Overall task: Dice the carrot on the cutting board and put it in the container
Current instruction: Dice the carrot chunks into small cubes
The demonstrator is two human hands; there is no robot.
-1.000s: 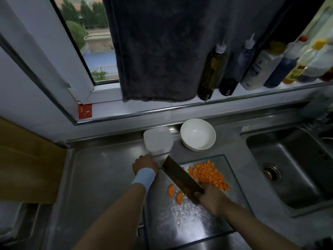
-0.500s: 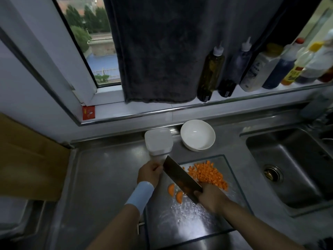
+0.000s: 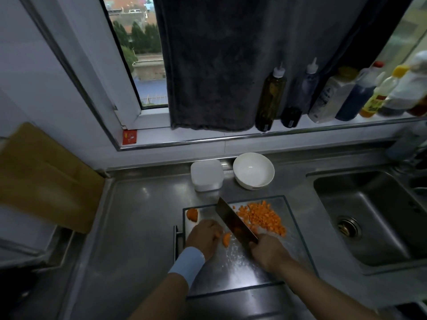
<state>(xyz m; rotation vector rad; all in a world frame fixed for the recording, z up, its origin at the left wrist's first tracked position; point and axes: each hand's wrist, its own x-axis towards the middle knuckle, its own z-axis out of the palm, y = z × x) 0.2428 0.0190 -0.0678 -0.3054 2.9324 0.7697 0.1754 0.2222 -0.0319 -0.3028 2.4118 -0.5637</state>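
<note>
Right grip (image 3: 265,250) is wrapped round the cleaver (image 3: 233,221) handle. Left grip (image 3: 204,236) curls beside the carrot slice (image 3: 227,239) mid cutting board (image 3: 242,269), towards the table's near edge; whether it pinches the slice I cannot tell. With fingers so close to the blade, a slipping slice risks a cut.

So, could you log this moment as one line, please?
right hand: grips dark rectangular cleaver | left hand: holds orange carrot piece | diced orange carrot: piled on clear cutting board

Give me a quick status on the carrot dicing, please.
Left hand holds a carrot slice; right hand grips the cleaver. Diced pile on the cutting board, not yet in the container. Another chunk waits at the board's far-left corner.
</note>
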